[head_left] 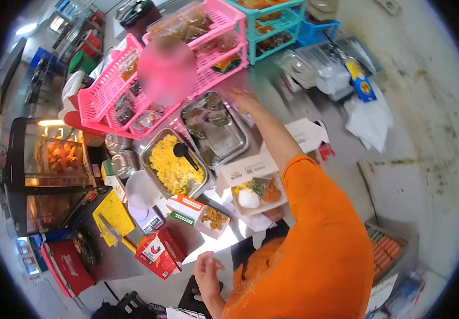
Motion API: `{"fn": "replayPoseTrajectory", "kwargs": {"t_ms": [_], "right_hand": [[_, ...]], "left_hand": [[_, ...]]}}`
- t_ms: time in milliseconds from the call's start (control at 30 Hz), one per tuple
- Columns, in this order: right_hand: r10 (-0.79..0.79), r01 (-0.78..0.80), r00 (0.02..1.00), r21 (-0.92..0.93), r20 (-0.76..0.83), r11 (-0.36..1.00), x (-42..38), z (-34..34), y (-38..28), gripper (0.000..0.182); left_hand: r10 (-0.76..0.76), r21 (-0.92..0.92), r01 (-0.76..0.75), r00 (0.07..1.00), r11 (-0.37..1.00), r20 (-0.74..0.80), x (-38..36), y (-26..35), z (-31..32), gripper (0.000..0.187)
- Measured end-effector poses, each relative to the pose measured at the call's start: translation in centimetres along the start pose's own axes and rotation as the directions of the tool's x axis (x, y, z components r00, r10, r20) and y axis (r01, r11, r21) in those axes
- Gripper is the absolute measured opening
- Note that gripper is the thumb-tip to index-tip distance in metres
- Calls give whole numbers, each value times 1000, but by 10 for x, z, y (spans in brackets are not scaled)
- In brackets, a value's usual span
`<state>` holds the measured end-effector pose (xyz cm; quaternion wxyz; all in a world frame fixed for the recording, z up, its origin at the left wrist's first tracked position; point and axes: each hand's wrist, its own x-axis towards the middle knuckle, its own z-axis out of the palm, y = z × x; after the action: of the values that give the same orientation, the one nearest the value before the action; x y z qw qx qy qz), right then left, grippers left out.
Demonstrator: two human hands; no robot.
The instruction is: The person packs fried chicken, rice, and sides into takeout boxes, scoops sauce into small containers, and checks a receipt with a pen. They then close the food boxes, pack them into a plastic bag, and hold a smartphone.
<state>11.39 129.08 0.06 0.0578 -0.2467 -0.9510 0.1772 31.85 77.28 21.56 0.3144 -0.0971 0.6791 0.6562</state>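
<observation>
My right hand (pixel 244 101) reaches to the far right corner of a steel tray (pixel 243 133) holding small dark packets. Its fingers look stretched out, slightly blurred, with nothing visible in them. Below my right arm sits an open white food box (pixel 259 210) with a white ball, perhaps rice, a dark green piece and orange-brown food. My left hand (pixel 207 270) hangs low near the counter's front edge, fingers loosely bent and apart, holding nothing. Nearest to it is a red printed box (pixel 159 254). A second open box (pixel 214 219) contains small brown fried pieces.
Beside the packet tray is a steel pan (pixel 204 186) of yellow scrambled egg with a black spoon (pixel 182 152). Pink baskets (pixel 94 109) stand behind. A knife (pixel 107 227) lies on a yellow board (pixel 113 215). A heated display case (pixel 54 175) stands left; plastic containers (pixel 336 74) are at the right.
</observation>
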Motion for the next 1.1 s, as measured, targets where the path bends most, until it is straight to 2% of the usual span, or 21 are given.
{"fn": "replayPoseTrajectory", "kwargs": {"t_ms": [67,133,233,333,400,433,467,500,533,567,600,633,667,700,733,767,800,867,933,1067,1100], "right_hand": [[-40,52,985,-65,167,997,20,8,7,53],[-26,90,937,-170,349,981,24,-21,5,45],[-158,203,969,-242,190,949,28,-16,36,38],[-158,175,963,-60,217,983,20,-7,78,38],[-176,140,971,212,162,967,0,-25,94,42],[-270,201,910,235,315,951,-1,-30,104,41],[-484,425,868,338,110,839,-8,-13,130,42],[-366,202,870,438,329,876,-11,-11,141,41],[-225,-44,818,448,529,893,-14,-7,155,40],[-357,16,768,542,531,840,-17,-2,166,39],[-303,-35,775,517,554,855,-15,19,190,42],[-202,-327,722,584,662,743,-20,16,185,46],[-265,-269,722,612,639,744,-17,11,179,47],[-285,-128,733,537,618,834,-15,7,167,46],[-249,-332,703,616,667,714,-10,20,177,45],[-87,-343,774,530,627,776,-17,15,160,41],[-56,-437,754,563,655,702,-13,25,164,35],[-122,-321,804,599,581,734,0,57,185,29],[-178,-111,845,491,505,864,24,92,212,25],[-124,117,893,45,432,992,28,67,196,29],[-360,361,887,51,290,931,27,71,204,28]], "left_hand": [[-24,-31,21,996,999,-85,-9,-11,2,18],[-80,-75,71,988,995,-131,-17,-28,-1,20],[-129,-98,113,975,989,-182,-13,-45,2,23],[-161,-73,149,968,986,-192,-11,-64,9,23],[-157,-40,152,967,988,-200,-9,-86,2,23],[-159,-27,156,966,987,-203,-10,-107,-6,23],[-161,-25,160,962,987,-218,-14,-126,-11,24],[-169,-49,161,956,986,-242,-22,-139,-11,24],[-182,-70,170,946,983,-267,-29,-157,-15,24],[-199,-107,174,929,979,-311,-40,-180,-19,24],[-209,-102,185,917,977,-339,-51,-206,-25,24],[-222,-100,199,905,975,-364,-62,-231,-30,24],[-219,-95,197,880,976,-421,-74,-247,-29,25],[-221,-85,205,859,975,-461,-86,-264,-29,25],[-261,-128,228,809,965,-527,-97,-285,-27,26],[-308,-171,257,761,951,-572,-109,-308,-24,26],[-333,-201,266,714,943,-616,-123,-326,-20,27],[-377,-237,296,644,925,-666,-151,-364,-6,28],[-439,-309,313,586,898,-681,-180,-409,17,30],[-568,-405,404,495,820,-657,-247,-476,70,32],[-580,-448,370,473,814,-663,-261,-495,90,32]]}}
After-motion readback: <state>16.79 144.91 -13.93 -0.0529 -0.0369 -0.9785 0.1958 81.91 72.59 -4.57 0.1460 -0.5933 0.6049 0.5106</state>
